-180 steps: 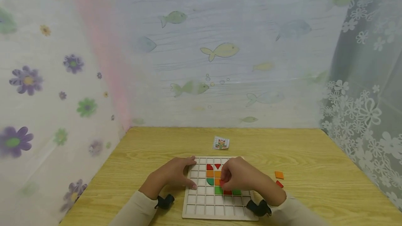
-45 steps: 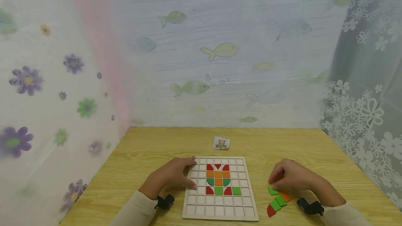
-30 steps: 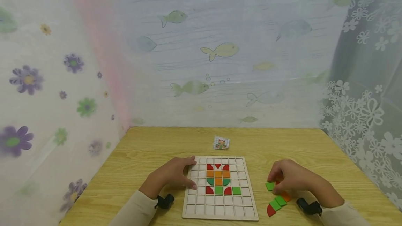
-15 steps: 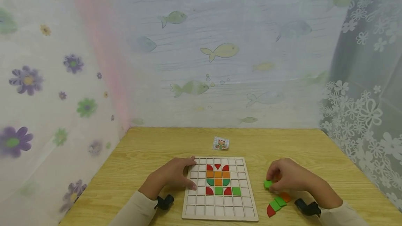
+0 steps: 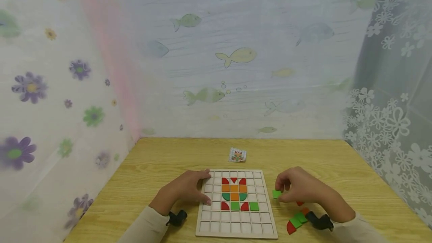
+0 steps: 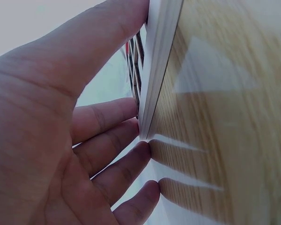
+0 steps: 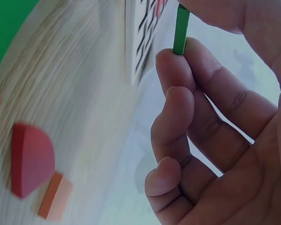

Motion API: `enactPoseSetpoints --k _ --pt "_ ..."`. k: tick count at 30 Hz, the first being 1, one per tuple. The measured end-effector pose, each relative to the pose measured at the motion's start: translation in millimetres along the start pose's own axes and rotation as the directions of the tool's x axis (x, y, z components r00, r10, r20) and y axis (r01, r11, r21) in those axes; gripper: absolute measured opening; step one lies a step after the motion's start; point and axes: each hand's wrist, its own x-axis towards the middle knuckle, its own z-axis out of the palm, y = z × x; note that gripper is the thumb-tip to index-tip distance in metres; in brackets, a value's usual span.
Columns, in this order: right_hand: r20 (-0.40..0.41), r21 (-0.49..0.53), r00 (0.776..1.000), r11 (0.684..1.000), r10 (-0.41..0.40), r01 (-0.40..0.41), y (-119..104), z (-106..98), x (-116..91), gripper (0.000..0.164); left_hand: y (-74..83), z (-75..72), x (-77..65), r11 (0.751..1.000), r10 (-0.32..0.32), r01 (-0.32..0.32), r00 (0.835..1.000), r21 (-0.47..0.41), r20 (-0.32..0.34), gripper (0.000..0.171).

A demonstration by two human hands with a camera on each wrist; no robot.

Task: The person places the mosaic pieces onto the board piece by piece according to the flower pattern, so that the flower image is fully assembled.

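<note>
Sleeves (image 5: 143, 224), pair, pale beige, below both hands. Wrist cameras (image 5: 177, 218), two, black, one at each wrist.

Loose tiles, on the tabletop (image 5: 175, 153), on the near side of the right hand and partly beneath it: one red quarter-round (image 5: 291, 227), nearest the sleeves; two green squares (image 5: 296, 221), overlapping, touching it; one orange tile (image 5: 305, 211), partly covered; one red tile (image 5: 299, 203), mostly hidden by the right hand.

Board (image 5: 236, 228), one, pale wood, gridded, flat between the hands. Set in its cells, listed from the row nearest the sleeves: red, green square, red, green square; then green quarter-round, orange square, green quarter-round; then three orange squares; then red quarter-round, red triangle, red quarter-round.

Left hand (image 5: 183, 186), thumb and fingers spread along the board's left edge, touching it.

Right hand (image 5: 298, 185), thumb and fingertips pinching one green tile (image 5: 276, 194), just beside the board's right edge; other fingers curled inward.

Card (image 5: 237, 155), one, small, printed with a grid and a coloured figure, on the tabletop beyond both hands.

Hangings, farthest: fish-printed sheet (image 5: 236, 96) beyond the hands; flowered sheet (image 5: 60, 123) out to the left; white-flowered curtain (image 5: 395, 123) to the right.
</note>
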Motion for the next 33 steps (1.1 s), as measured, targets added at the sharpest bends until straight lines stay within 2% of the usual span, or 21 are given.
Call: enactPoseSetpoints --k 11,23,33 --pt "0.011 0.04 0.999 0.999 -0.033 0.032 -14.9 14.1 16.1 0.015 -2.4 1.5 0.8 1.0 0.005 -0.005 1.0 -0.01 0.006 0.097" --pt "0.051 0.032 0.994 0.995 -0.095 0.093 -36.8 33.3 46.7 0.013 -2.8 1.3 0.9 1.0 -0.011 0.011 1.0 0.006 -0.002 0.095" --pt "0.056 0.045 0.989 0.99 -0.137 0.135 -49.7 45.6 61.8 0.013 0.6 -0.8 -0.3 1.0 -0.004 0.004 1.0 -0.01 0.003 0.094"
